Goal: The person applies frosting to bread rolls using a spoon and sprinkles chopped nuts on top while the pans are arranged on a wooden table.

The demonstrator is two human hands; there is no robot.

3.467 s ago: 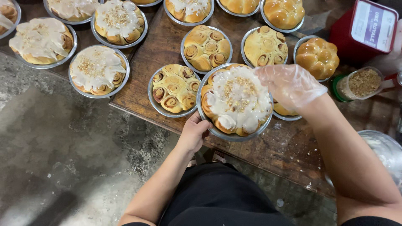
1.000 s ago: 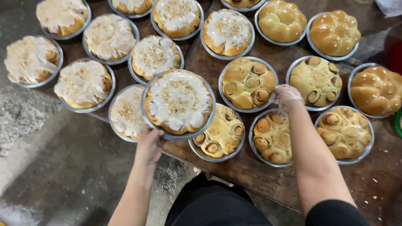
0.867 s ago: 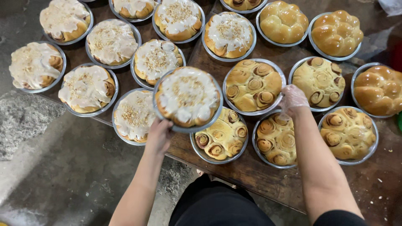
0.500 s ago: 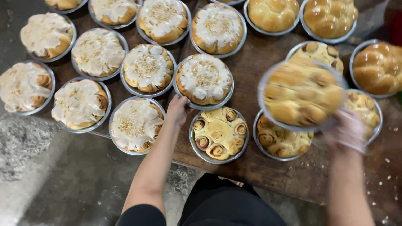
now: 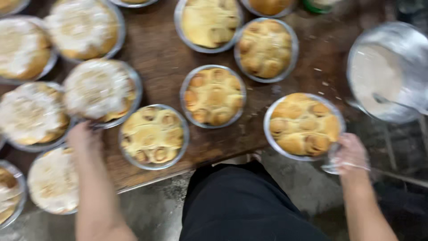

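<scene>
Six plain bun pans are showing; the gloved right hand [image 5: 352, 154] is gripping one plain pan [image 5: 304, 126] past the table edge [image 5: 214, 151]. Left hand [image 5: 84, 138] is touching a frosted pan [image 5: 100, 91], fingers blurred, I cannot tell their state.

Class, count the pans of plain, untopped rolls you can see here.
5 pans: one held by the right hand at, one in the middle, one by the near edge, two farther back. Cut-off pans along the top may add more.
</scene>
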